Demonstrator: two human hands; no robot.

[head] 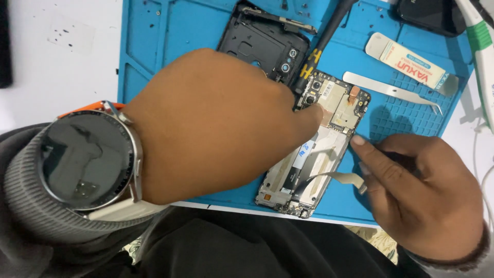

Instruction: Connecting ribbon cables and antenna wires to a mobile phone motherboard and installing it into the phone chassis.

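An opened phone body (329, 128) with its circuit board bare lies tilted on a blue work mat (170, 31). My left hand (216, 123), with a round wristwatch (85, 159) on the wrist, reaches across the phone and presses a fingertip on the board near the camera module. My right hand (417, 190) rests at the phone's right edge, index finger touching the frame, fingers closed around a thin dark tool that is mostly hidden. A loose flat ribbon cable (345, 177) sticks out of the phone toward that hand.
A black phone back cover (257, 41) lies above the left hand. A black-and-yellow screwdriver (321, 38), metal tweezers (391, 91), a white flat tool (406, 62) and a dark device (427, 15) lie on the mat's upper right. White tabletop (56, 56) to the left.
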